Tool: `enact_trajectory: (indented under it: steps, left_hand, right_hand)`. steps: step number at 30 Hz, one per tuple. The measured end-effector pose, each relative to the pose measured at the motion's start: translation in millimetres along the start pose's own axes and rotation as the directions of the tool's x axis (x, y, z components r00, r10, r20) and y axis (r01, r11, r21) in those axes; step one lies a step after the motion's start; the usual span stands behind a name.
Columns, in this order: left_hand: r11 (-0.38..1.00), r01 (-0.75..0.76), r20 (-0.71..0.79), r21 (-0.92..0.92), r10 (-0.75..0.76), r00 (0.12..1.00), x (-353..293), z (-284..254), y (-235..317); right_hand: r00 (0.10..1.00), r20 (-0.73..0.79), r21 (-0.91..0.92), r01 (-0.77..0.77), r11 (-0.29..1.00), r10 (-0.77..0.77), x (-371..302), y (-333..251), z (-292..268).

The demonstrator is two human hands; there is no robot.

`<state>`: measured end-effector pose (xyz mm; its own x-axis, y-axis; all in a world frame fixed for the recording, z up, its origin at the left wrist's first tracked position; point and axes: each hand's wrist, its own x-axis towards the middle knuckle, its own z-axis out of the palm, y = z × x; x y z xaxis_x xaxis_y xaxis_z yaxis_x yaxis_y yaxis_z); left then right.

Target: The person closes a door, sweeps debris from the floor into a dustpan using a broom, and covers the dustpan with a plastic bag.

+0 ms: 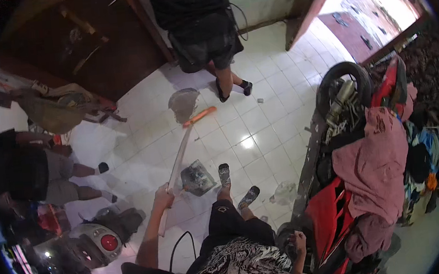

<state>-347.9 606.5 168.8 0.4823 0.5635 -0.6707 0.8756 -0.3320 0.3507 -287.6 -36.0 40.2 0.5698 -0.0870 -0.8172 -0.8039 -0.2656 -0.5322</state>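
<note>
My left hand (163,198) is wrapped round the long pale handle of a broom (180,156). The handle slants away across the tiles to an orange head (200,116), which lies against the near right edge of a grey patch of dirt (184,103). On the floor between the handle and my feet is a grey, squarish dustpan (198,178). My right hand (299,244) is low at my right side, close to the red motorcycle (330,213). Its fingers look bent in, and shadow hides what they hold, if anything.
A person in black (199,29) stands ahead, beyond the dirt. Another person (29,169) is at the left, near a parked scooter (95,242). Pink cloth (373,160) drapes the motorcycle. A crumpled clear plastic bag (284,193) lies by my right foot. An open door (308,12) stands far right.
</note>
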Motion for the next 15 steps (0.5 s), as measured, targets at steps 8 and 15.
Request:
enact_trajectory:
  steps: [8, 15]
  left_hand:
    - [0.946, -0.252, -0.397, 0.202, 0.314, 0.862, 129.6, 20.1, 16.5]
    - [0.947, -0.167, -0.369, 0.275, 0.265, 0.891, 308.2, 4.8, 36.6]
  right_hand:
    - [0.98, -0.135, -0.095, -0.162, 0.982, 0.149, -28.1, 97.4, -56.6]
    - [0.961, -0.139, -0.063, -0.249, 0.967, 0.238, -60.5, 46.5, -62.6]
